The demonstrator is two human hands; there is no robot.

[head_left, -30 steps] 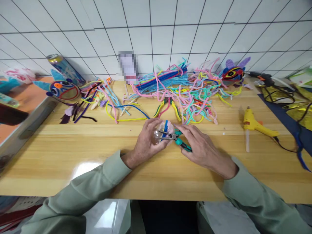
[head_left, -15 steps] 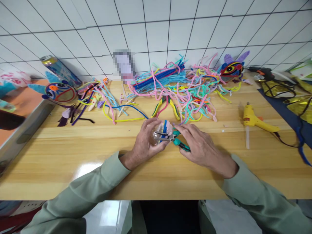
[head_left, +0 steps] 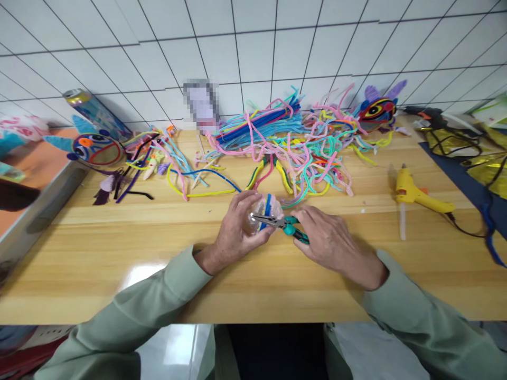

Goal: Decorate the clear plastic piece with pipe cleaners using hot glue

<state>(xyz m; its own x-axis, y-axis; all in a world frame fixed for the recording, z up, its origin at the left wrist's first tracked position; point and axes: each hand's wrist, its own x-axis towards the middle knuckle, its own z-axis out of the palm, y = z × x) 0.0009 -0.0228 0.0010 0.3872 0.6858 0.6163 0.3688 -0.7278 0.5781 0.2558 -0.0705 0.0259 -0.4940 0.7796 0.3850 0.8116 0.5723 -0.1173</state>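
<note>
In the head view my left hand [head_left: 236, 230] is closed around a small clear, roundish object [head_left: 277, 208], pinkish inside, with a blue and a yellow strip across it; I cannot make out its kind. My right hand [head_left: 325, 238] grips needle-nose pliers [head_left: 290, 230] with teal and black handles. The long jaws lie over the clear object and point left toward my left fingers, looking nearly together. Just behind, a second pair of pliers [head_left: 283, 177] with yellow and green handles rests spread on the table.
A tangled heap of pipe cleaners [head_left: 253, 132] lies along the tiled wall. A yellow glue gun [head_left: 422, 198] with its cord is on the right. Decorated masks [head_left: 99, 150] stand at both sides, near a tilted can [head_left: 99, 113]. A phone-like object [head_left: 201, 105] leans against the wall.
The pliers' jaws have closed from apart to nearly together, with the handles drawn closer in my right hand. My left hand stays in place on the clear object.
</note>
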